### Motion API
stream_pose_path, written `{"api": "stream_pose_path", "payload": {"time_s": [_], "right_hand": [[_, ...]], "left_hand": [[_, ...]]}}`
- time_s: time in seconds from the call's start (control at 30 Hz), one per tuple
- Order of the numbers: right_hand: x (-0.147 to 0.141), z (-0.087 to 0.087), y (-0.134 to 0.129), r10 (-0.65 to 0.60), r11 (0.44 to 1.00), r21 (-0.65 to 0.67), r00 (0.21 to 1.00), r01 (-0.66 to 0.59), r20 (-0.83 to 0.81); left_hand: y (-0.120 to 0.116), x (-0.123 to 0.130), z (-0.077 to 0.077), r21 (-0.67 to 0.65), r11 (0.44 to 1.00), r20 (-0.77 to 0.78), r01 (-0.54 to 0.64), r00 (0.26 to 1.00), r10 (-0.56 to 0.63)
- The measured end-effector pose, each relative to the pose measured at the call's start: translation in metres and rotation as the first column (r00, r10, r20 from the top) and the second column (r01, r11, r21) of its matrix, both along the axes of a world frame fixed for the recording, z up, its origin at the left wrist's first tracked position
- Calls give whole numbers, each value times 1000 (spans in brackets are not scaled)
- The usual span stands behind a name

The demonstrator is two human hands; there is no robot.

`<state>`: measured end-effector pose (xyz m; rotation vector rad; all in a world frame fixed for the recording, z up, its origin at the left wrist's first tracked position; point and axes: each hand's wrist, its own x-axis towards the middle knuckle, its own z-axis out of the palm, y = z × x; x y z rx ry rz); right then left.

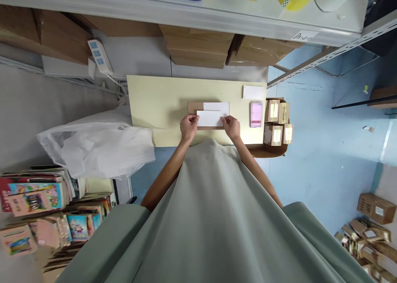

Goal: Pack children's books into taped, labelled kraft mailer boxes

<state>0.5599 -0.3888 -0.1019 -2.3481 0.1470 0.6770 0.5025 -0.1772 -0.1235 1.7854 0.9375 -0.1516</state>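
Between my two hands a white card or slip of paper (pixel 209 118) is pinched at its left and right ends. My left hand (pixel 188 127) grips the left end, and my right hand (pixel 231 127) grips the right end. Beneath it lies a brown cardboard piece (pixel 195 106), with another white sheet (pixel 225 105) on its upper right part. Whether the cardboard is a flat piece or a box cannot be made out. All of this is over a pale yellow table (pixel 155 105).
On the table's right side are a white stack or box (pixel 252 92) and a pink printed pack (pixel 256 114). An open carton (pixel 268 151) with small taped boxes stands beyond the right edge. A white plastic bag (pixel 102 144) hangs at the left. A metal shelf (pixel 186 12) crosses above.
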Motion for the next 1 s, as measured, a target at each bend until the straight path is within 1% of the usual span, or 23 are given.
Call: {"api": "stream_pose_path", "payload": {"time_s": [0.4, 0.57, 0.77, 0.87, 1.0], "right_hand": [[8, 1, 3, 27, 997, -70, 999, -28, -17], [12, 3, 4, 28, 994, -100, 999, -31, -37], [16, 6, 7, 53, 988, -140, 997, -61, -58], [16, 10, 10, 75, 979, -184, 995, -86, -67], [19, 17, 15, 110, 949, -283, 987, -138, -114]], "left_hand": [[-8, 4, -2, 111, 994, -25, 10, 1000, -8], [-9, 5, -1, 133, 990, -46, 38, 998, -32], [-10, 6, 1, 153, 987, -52, 43, 998, -36], [-10, 6, 0, 159, 986, -60, 50, 997, -41], [-8, 5, -2, 169, 983, -70, 70, 996, -59]]}}
